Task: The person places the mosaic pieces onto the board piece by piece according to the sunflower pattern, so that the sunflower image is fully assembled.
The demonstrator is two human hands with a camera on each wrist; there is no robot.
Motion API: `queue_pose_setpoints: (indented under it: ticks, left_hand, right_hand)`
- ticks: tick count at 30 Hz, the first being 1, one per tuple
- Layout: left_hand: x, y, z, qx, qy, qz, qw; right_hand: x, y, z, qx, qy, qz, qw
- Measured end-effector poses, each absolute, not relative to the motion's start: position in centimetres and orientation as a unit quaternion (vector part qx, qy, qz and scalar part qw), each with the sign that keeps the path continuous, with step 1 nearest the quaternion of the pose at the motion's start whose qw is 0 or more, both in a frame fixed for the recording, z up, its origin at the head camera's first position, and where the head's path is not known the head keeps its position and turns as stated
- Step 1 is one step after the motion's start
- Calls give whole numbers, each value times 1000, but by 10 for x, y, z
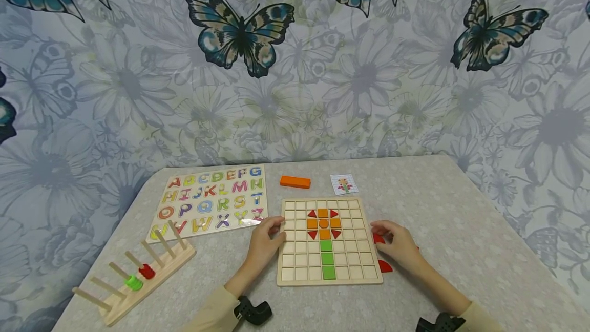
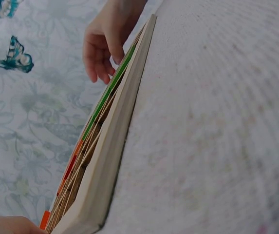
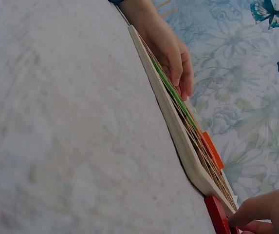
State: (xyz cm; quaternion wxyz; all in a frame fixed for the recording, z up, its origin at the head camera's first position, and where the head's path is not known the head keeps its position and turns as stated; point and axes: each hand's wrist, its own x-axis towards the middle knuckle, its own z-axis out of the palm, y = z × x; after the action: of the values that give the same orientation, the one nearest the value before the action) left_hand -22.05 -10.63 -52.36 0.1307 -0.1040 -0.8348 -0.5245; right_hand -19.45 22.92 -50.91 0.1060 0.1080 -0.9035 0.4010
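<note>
A square wooden grid board point(image 1: 295, 259) lies on the table between my hands. An orange, red and green flower pattern of tiles point(image 1: 327, 258) fills part of its middle columns. At the board's left edge rests my left hand point(image 1: 264, 240), fingers loosely bent; only a bit of it shows in the left wrist view. Right of the board, my right hand point(image 1: 399, 245) pinches a red piece point(image 1: 378, 239) between thumb and fingers, partly hidden by them. Nearer me lies another red piece point(image 1: 384, 266) with a curved edge. A red block point(image 3: 217, 214) shows beside my right fingers.
Behind the board are an orange block point(image 1: 295, 182) and a small picture card point(image 1: 344, 184). An alphabet board point(image 1: 198, 204) lies at the back left. A wooden peg stand point(image 1: 149, 286) with green and red beads occupies the front left. A butterfly-print backdrop rises behind the table.
</note>
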Motion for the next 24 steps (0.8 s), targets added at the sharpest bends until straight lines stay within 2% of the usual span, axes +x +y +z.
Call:
queue_pose_setpoints:
  ticks: [24]
  left_hand:
    - [-220,-105,-522,-105,-837,-521,132]
  right_hand:
    - [-194,231,-509,100,-907,397,97]
